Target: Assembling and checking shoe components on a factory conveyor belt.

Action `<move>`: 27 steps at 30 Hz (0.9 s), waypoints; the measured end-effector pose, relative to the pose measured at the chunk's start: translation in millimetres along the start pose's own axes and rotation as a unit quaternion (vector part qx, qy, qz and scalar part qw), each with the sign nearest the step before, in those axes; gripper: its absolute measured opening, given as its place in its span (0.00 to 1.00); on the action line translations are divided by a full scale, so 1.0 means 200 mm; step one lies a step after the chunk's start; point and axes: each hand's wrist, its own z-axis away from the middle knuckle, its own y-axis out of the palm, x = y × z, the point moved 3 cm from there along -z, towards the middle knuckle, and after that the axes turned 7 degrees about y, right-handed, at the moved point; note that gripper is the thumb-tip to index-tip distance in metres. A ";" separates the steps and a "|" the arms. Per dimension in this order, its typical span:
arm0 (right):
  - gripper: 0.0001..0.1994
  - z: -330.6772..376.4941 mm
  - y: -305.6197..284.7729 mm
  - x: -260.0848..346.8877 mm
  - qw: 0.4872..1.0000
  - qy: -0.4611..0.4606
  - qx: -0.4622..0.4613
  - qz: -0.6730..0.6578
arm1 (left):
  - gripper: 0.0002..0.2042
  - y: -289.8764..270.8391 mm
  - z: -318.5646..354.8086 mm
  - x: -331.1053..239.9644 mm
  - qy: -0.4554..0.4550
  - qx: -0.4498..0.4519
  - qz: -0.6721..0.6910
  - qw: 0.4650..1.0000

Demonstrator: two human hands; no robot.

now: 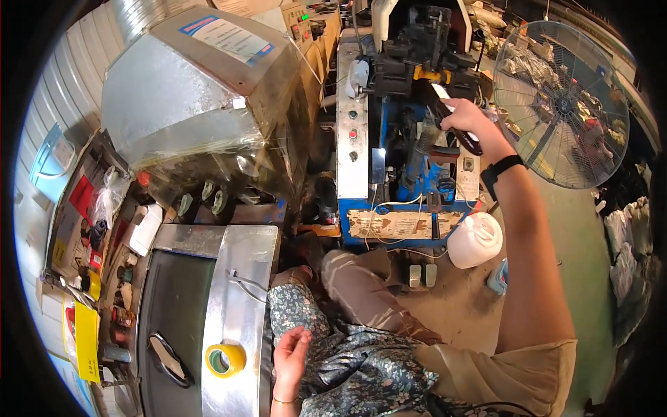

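Item: dark shoe, white-edged (473,146), pinched in the right hand (467,118). Long axis: slanting, upper end up-left toward the machine's black head (396,73), just beyond. Nearer hand: right. Left hand (290,354): over the lap, well apart, fingers drawn loosely together, nothing visible between them.

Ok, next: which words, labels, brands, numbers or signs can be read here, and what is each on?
None reads clearly enough to quote.
White sheet with blue and red edging, on the metal hood: print too small.
Yellow card at the left: marks near its lower edge, too small.
Round fan, hub badge: too small.
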 end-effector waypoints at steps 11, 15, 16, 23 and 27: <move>0.38 0.26 0.28 0.09 0.973 0.100 -0.085 0.192 | 0.13 0.11 -0.01 0.06 -0.020 0.030 -0.039 0.999; 0.37 0.23 0.27 0.10 0.975 0.096 -0.093 0.179 | 0.13 0.06 0.00 0.07 -0.021 0.009 -0.021 1.000; 0.37 0.20 0.29 0.09 0.975 0.088 -0.091 0.181 | 0.13 0.03 0.00 0.08 -0.020 -0.010 -0.016 1.000; 0.38 -0.13 0.30 -0.01 0.976 0.017 -0.142 0.162 | 0.12 -0.23 -0.27 0.14 0.020 -0.081 -0.150 0.985; 0.37 -0.25 0.35 0.15 0.922 -0.001 -0.209 0.327 | 0.23 -0.51 -0.64 0.11 0.140 -0.136 -0.493 0.848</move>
